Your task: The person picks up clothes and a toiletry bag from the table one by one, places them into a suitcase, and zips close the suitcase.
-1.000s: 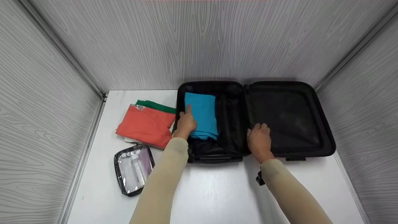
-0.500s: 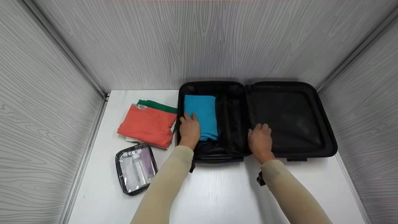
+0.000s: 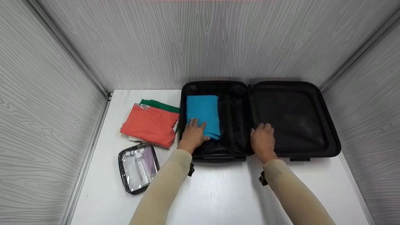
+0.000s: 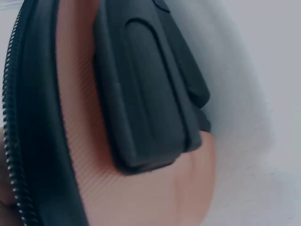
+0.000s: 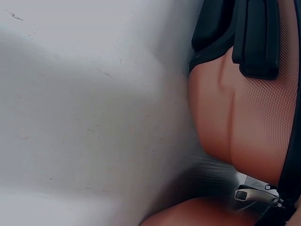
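Observation:
A black-lined suitcase (image 3: 215, 158) lies unfolded on the white table, both halves facing up. Folded blue cloth (image 3: 203, 106) fills the left side of its left half. On the near end of that cloth rests my left hand (image 3: 192, 136), fingers spread and thumb out to the right. My right hand (image 3: 262, 139) rests at the near inner corner of the right half, beside the hinge; its fingertips are partly hidden. The left wrist view shows the suitcase's salmon shell (image 4: 150, 202) and black handle (image 4: 146, 84). In the right wrist view a zipper pull (image 5: 256, 195) hangs between the halves.
Left of the suitcase lies a stack of folded clothes, an orange one (image 3: 150, 125) over a green one (image 3: 159, 105). Nearer me is a clear black-edged pouch (image 3: 129, 172) with a bottle inside. Grey wood-grain walls (image 3: 200, 43) stand at the back and both sides.
My left hand has slid toward me along the blue cloth, going from a pointing forefinger to spread fingers. The right hand stays in place on the suitcase. The view has shifted slightly.

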The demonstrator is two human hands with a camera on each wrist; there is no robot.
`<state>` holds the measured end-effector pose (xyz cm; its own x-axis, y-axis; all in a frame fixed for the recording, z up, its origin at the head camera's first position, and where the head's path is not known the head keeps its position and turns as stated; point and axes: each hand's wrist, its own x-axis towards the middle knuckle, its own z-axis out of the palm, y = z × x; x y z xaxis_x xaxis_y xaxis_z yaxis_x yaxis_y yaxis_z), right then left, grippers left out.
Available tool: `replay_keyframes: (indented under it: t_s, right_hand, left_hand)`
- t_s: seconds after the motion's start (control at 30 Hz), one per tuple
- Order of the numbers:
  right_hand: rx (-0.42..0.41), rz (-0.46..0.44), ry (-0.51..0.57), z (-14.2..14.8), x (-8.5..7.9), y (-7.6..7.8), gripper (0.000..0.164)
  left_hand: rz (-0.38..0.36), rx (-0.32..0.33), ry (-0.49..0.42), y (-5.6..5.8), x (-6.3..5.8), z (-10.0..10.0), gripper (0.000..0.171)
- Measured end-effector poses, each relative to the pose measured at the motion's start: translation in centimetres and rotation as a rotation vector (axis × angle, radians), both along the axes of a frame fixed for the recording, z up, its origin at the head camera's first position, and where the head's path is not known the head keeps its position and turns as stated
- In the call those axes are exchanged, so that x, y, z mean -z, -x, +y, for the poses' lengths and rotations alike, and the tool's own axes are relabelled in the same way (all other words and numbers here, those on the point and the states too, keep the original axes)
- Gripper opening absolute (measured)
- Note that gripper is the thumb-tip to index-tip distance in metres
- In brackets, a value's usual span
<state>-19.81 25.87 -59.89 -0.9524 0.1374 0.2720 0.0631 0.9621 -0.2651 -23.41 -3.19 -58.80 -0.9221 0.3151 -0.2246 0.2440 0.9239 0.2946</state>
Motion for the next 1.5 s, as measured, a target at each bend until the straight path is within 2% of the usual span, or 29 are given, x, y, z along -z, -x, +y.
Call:
replay_keyframes:
  t_s: [0.23,0.43,0.57,0.73,0.83,0.9,0.97,1.07,1.2,1.33,1.5]
  right_hand:
    - [-0.004,-0.025,0.026,0.0,0.0,0.1,0.035]
    - [-0.023,-0.033,0.033,0.0,-0.1,0.1,0.036]
    - [-0.040,-0.022,0.019,0.1,-0.2,0.1,0.035]
    - [-0.021,-0.027,0.036,0.1,-0.3,0.1,0.036]
    - [-0.010,-0.045,0.046,0.0,-0.4,0.2,0.037]
    - [-0.007,-0.053,0.049,0.0,-0.3,0.2,0.038]
    - [-0.006,-0.055,0.046,0.0,-0.4,0.2,0.038]
    - [-0.002,-0.060,0.043,0.1,-0.4,0.1,0.039]
    - [-0.003,-0.075,0.042,0.2,-0.3,0.1,0.040]
    - [-0.016,-0.069,0.033,0.3,-0.2,0.0,0.040]
    - [-0.025,-0.042,0.020,0.4,-0.2,0.0,0.038]
  left_hand:
    - [0.041,-0.034,0.009,0.0,0.9,0.0,0.068]
    - [0.033,-0.067,-0.041,0.1,1.4,-0.1,0.066]
    - [0.007,-0.082,-0.092,-0.1,1.0,-0.3,0.069]
    - [-0.030,-0.096,-0.130,-0.3,-0.1,-0.6,0.076]
    - [-0.047,-0.130,-0.194,-0.4,-0.8,-1.0,0.074]
    - [-0.039,-0.174,-0.268,-0.6,-1.3,-1.4,0.069]
    - [0.000,-0.231,-0.359,-0.7,-1.7,-1.9,0.062]
    - [0.095,-0.336,-0.507,-0.9,-2.4,-2.8,0.051]
    - [0.226,-0.458,-0.656,-1.4,-2.9,-4.7,0.037]
    - [0.312,-0.555,-0.724,-2.1,-3.0,-7.4,0.026]
    - [0.319,-0.715,-0.784,-3.1,-2.1,-11.8,0.024]
